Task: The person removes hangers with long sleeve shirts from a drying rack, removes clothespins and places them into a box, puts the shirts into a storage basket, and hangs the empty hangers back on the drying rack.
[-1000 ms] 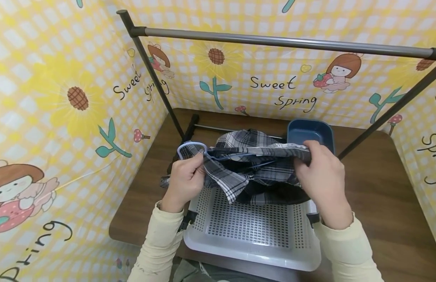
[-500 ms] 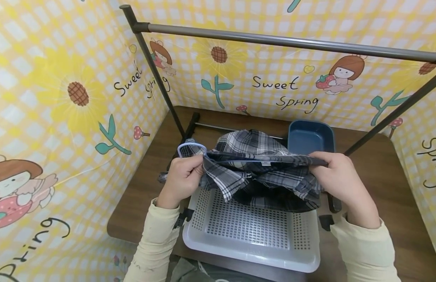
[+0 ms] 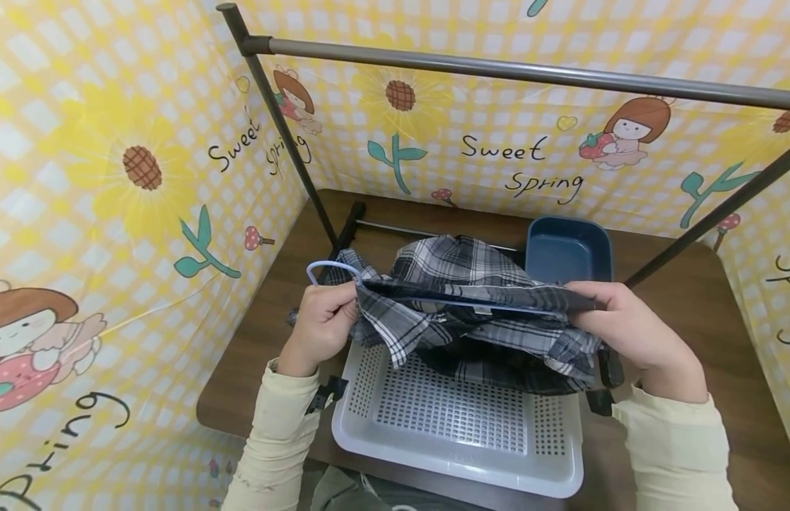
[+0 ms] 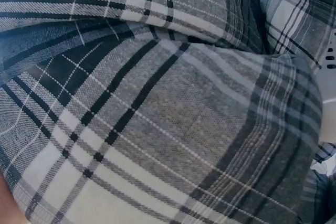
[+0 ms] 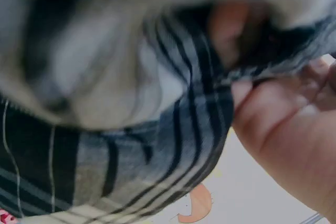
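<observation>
Plaid shirt (image 3: pixel 506 330) stretched over white basket (image 3: pixel 458 465)

We see the grey, black and white woven shirt near mid-scene, its upper edge drawn out between two hands set well apart. At its nine o'clock, the left hand (image 3: pixel 322 323) clamps gathered cloth and a pale blue hanger (image 3: pixel 331 263), whose smooth, rounded hook loops above the fist. At three o'clock, the right hand (image 3: pixel 637 319) pinches the folded edge (we lose some fingertips behind the fabric). From the left wrist, we make out coarse weave and thin pale lines. The perforated basket sits toward six o'clock. A blue tub (image 3: pixel 570 248) with rounded corners stands at two o'clock; a metal bar (image 3: pixel 484 67) crosses twelve, before yellow-checked sheeting (image 3: pixel 471 117).
</observation>
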A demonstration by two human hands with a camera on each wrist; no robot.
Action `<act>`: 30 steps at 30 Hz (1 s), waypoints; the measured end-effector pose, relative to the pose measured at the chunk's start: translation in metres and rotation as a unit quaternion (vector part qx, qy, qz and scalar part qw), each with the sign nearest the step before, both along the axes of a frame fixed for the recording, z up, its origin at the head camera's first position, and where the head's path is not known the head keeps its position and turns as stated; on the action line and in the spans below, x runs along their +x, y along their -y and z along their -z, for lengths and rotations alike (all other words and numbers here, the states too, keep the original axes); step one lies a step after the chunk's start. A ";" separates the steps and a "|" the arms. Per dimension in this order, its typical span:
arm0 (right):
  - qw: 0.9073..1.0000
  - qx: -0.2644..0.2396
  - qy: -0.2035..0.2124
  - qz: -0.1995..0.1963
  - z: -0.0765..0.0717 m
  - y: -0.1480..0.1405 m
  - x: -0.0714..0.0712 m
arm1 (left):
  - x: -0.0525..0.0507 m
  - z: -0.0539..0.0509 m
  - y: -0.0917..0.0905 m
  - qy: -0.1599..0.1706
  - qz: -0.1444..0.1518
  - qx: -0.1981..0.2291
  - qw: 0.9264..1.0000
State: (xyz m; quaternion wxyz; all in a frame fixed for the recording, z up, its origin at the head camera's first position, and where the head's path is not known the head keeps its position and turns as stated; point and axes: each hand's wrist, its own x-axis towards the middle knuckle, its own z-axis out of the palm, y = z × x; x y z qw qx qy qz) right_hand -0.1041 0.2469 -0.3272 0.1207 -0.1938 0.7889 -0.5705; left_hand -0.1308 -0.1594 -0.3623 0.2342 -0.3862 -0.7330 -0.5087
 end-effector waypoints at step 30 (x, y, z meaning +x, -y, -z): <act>0.999 -0.008 -0.031 0.013 0.021 -0.005 -0.003 | -0.004 0.008 0.001 0.022 0.043 0.047 0.998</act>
